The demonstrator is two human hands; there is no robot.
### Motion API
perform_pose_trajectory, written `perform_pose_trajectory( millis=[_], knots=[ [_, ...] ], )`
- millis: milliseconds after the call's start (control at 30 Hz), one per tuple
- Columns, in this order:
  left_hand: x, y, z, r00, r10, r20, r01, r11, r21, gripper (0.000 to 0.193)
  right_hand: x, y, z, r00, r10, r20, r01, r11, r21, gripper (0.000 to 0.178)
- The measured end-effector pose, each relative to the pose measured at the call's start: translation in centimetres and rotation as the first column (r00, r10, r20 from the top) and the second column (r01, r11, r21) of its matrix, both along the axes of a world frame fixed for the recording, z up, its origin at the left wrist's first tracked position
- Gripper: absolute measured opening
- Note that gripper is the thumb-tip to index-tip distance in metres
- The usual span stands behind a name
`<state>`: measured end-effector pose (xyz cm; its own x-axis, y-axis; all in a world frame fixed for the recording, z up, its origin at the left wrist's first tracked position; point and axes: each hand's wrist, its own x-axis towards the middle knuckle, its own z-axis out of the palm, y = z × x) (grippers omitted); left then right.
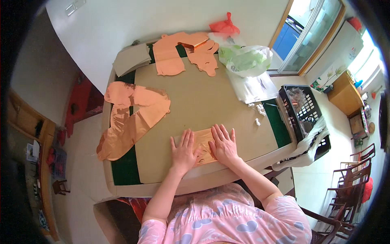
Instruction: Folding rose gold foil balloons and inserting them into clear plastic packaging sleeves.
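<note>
A copper-coloured foil piece (202, 140), flat and roughly rectangular, lies near the table's front edge. My left hand (185, 152) is spread flat along its left side, fingers stretched out. Over its right side my right hand (223, 144) lies flat too, fingers apart and pointing away from me. Neither hand grips anything; the palms cover part of the foil. To the left rests a large creased foil balloon shape (142, 116). At the far side more flat foil shapes (168, 57) lie beside one another.
Grey card sheets (132, 60) are stacked at the far left. A green-white plastic bag (245, 61), clear plastic packets (254, 87), a red bag (224, 26) and small white scraps (258, 110) are on the right. A black crate (302, 110) stands against the table's right side.
</note>
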<state>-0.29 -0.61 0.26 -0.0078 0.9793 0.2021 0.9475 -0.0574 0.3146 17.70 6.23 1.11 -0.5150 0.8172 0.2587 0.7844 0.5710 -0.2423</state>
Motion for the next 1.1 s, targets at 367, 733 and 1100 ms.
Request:
perform_pose_trajectory(
  millis=[367,733,1100],
  knots=[
    [-1.3,-1.5,0.1,0.987,0.121,-0.108,-0.127,0.991,-0.047,0.061,0.3,0.3,-0.4,1.0,0.016,-0.002,-0.016,1.0,-0.011,0.057],
    [-1.4,-1.8,-0.6,0.988,0.114,-0.103,-0.112,0.994,0.017,0.062,3.4,1.6,-0.2,0.995,-0.03,-0.099,0.024,0.998,-0.065,0.045],
    [-1.3,-1.7,0.2,0.99,0.115,-0.077,-0.119,0.992,-0.046,0.061,3.1,6.1,0.0,0.915,-0.347,-0.204,0.263,0.899,-0.35,0.03]
  ],
)
